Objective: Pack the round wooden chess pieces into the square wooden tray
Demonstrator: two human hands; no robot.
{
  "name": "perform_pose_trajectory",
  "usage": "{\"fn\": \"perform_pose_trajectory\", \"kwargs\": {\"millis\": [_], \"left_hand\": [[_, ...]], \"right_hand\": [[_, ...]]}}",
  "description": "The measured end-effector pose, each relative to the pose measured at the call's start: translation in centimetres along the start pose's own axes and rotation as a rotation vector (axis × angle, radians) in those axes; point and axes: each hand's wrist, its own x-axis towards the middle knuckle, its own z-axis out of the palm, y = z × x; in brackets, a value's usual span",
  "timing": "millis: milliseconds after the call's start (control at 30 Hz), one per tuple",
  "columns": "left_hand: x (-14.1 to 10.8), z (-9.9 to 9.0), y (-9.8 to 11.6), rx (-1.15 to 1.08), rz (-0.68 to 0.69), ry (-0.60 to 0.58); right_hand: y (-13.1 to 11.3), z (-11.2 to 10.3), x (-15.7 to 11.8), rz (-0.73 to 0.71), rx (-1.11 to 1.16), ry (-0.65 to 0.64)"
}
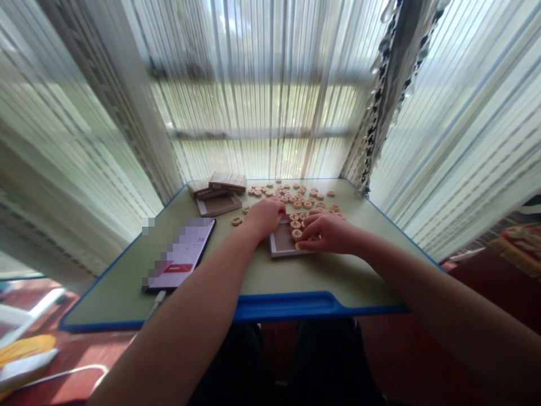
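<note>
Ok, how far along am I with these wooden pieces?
Done: a cluster of discs seems to sit in the near tray. In hand: your right hand is on them, your left hand at the tray's corner. Left: most discs lie loose on the table.

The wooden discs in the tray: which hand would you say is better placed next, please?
Probably the right hand: its fingers rest on the wooden discs in the shallow tray, while the left hand sits beside the tray.

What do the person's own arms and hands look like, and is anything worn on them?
The left hand and right hand are bare, without gloves or any visible ring. The left forearm and right forearm show no sleeve, watch, bracelet, cable or marking.
</note>
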Motion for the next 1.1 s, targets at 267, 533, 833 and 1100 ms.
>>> {"fn": "perform_pose_trajectory", "kwargs": {"millis": [267,533,833,1100], "left_hand": [[0.0,0.0,0.1,0.007,-0.016,-0.021],[-0.1,0.0,0.1,0.015,0.003,-0.013],[-0.1,-0.1,0.1,0.050,0.004,-0.006],[0.1,0.1,0.3,-0.087,-0.047,0.085]], "right_hand": [[0.1,0.1,0.0,0.001,0.021,0.012],[0.2,0.0,-0.1,0.087,-0.080,0.165],[1.0,0.5,0.0,0.101,-0.144,0.098],[1.1,0.2,-0.1,0.093,-0.081,0.144]]}}
